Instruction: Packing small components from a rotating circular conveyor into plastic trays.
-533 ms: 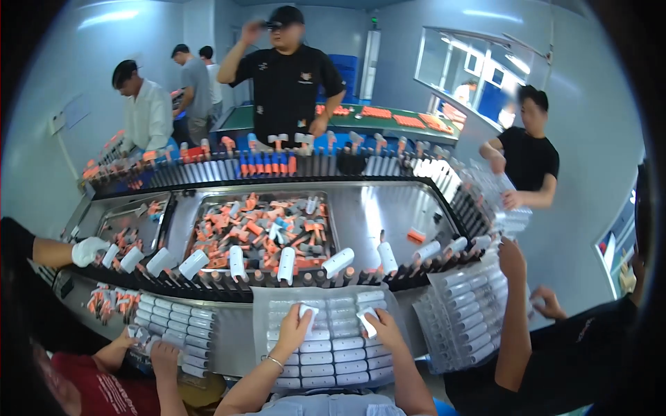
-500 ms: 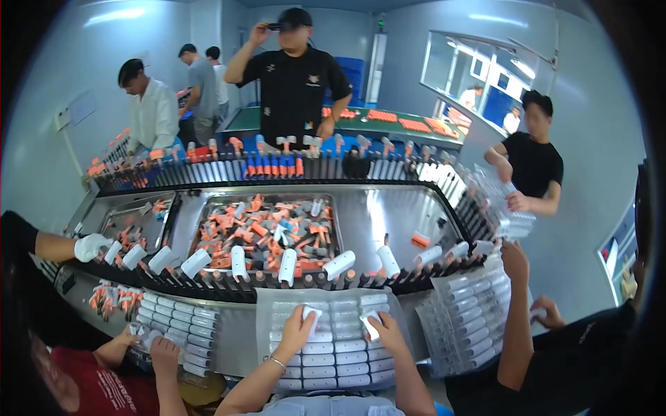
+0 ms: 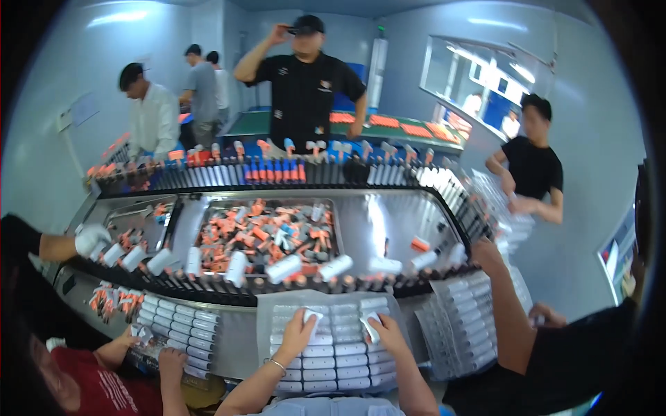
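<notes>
A clear plastic blister tray (image 3: 267, 301) lies before me, its lower rows filled with white oblong shells (image 3: 352, 360); the upper pockets look see-through. Over the tray's upper left part, my left hand (image 3: 297, 334) is closed on a small white piece (image 3: 316, 317). My right hand (image 3: 390, 334) grips a similar white piece (image 3: 372, 326) at the tray's upper right. I cannot make out whether these pieces are shells or folded cloth. Both hands stay apart, with the filled rows between and below them.
Beyond the tray runs a looped line of upright holders (image 3: 222, 284), carrying white shells. Inside it sits a metal pan (image 3: 338, 236) of orange and grey parts. Neighbours work at shell trays on the left (image 3: 182, 319) and right (image 3: 465, 326); other people stand farther back.
White shells on the near line have shifted along and sit at other angles. The right neighbour's hand has moved left to the line. My hands keep their place over the tray.
</notes>
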Tool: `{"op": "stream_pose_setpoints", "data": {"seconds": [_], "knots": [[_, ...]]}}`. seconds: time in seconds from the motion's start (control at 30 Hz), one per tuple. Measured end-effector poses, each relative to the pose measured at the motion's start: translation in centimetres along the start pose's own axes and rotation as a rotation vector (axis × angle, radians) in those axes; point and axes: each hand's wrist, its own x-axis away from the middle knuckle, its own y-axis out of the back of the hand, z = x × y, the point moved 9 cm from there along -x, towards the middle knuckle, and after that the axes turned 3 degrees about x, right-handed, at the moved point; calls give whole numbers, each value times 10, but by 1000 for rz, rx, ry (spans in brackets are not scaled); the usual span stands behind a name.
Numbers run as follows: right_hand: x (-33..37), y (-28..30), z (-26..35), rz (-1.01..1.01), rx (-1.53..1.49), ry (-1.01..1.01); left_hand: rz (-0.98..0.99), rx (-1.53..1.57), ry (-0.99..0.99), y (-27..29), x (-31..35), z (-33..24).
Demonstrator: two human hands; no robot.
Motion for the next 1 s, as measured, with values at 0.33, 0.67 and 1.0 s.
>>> {"op": "stream_pose_setpoints", "data": {"seconds": [0.33,0.67,1.0], "knots": [[12,32,59,-94,-31,234,25,63,47,-8,-4,5],[16,37,80,-112,3,287,32,27,83,-5,-2,-6],[-4,33,6,-263,75,283,41,60,67,-5,0,-2]]}}
